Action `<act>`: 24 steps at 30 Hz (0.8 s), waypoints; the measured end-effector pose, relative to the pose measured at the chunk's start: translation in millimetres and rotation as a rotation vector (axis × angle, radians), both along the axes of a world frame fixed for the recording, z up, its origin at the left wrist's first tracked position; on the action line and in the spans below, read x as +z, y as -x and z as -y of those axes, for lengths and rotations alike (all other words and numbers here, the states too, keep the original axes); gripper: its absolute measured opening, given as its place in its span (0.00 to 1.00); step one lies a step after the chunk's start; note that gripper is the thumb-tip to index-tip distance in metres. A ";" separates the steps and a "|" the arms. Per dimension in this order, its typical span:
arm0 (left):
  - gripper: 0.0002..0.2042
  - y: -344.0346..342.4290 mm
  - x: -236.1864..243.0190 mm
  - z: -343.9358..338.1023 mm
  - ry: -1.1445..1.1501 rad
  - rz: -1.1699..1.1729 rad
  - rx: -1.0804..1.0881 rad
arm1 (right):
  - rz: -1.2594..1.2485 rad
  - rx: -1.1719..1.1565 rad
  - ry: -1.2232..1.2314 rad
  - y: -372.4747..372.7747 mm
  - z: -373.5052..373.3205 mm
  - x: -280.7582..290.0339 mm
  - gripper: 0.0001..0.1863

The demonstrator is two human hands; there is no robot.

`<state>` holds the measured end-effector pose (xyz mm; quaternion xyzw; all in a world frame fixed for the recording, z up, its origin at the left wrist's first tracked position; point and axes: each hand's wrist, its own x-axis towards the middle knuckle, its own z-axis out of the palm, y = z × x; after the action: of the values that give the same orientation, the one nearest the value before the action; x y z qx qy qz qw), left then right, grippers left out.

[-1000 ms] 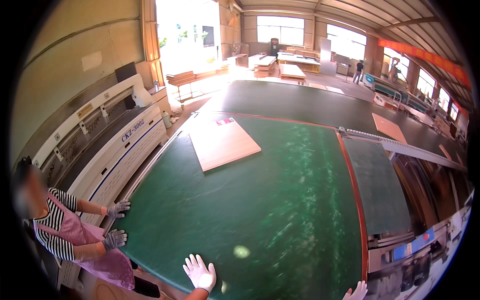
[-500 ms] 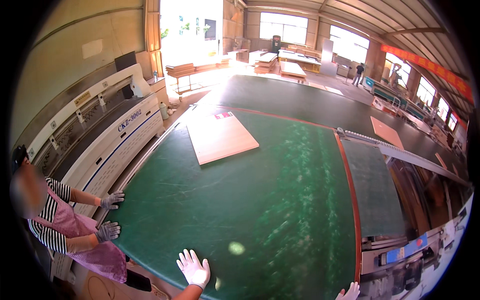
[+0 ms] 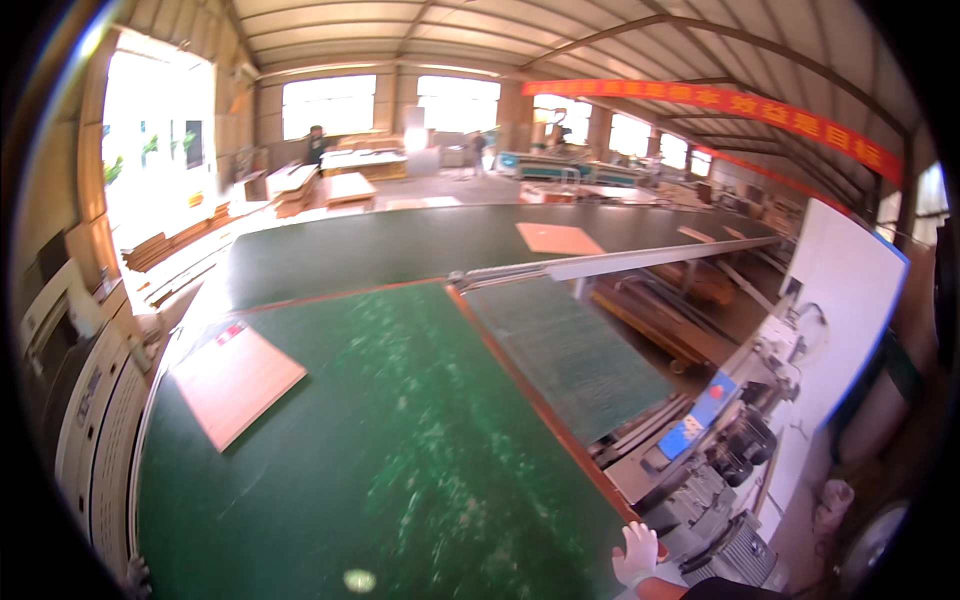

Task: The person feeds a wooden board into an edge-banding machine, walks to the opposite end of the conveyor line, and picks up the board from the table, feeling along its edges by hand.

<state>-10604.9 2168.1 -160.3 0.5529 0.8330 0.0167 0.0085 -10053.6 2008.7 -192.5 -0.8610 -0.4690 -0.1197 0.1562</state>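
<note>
My right hand [image 3: 636, 555], in a white glove, rests at the near right corner of a wide green table surface [image 3: 300, 480]. Its fingers are spread and it holds nothing. Beside it are the table's reddish-brown edge strip [image 3: 535, 390] and a grey finned motor [image 3: 740, 555]. My left hand is outside the picture. A pale wooden panel [image 3: 240, 385] with a small red-and-white label lies flat on the green surface, toward the left and well away from my hand.
A co-worker's grey glove [image 3: 138, 576] shows at the lower left rim. Machinery with a blue panel [image 3: 697, 415] stands to the right. A dark conveyor [image 3: 400, 238] crosses behind, carrying another wooden panel [image 3: 560, 238]. A white machine [image 3: 95, 420] lines the left side.
The view has swung to the right, so the table and panel sit further left. My left hand and most of the co-worker have left the picture. My right hand shows more fully.
</note>
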 end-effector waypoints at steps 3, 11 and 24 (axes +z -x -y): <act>0.32 2.0 -3.8 -0.4 0.005 -0.010 0.003 | 0.010 -0.034 0.027 0.8 -0.2 -0.2 0.28; 0.32 9.8 -48.1 -6.0 -0.050 0.031 -0.158 | 0.077 0.019 -0.026 2.3 0.5 2.6 0.28; 0.32 17.5 -63.7 -8.2 -0.082 -0.024 -0.208 | -0.033 -0.057 0.049 -3.1 5.3 -9.4 0.29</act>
<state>-10622.5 2176.4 -224.0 0.6363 0.7699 0.0431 -0.0222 -10050.5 2003.4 -201.9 -0.8795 -0.4443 -0.0982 0.1392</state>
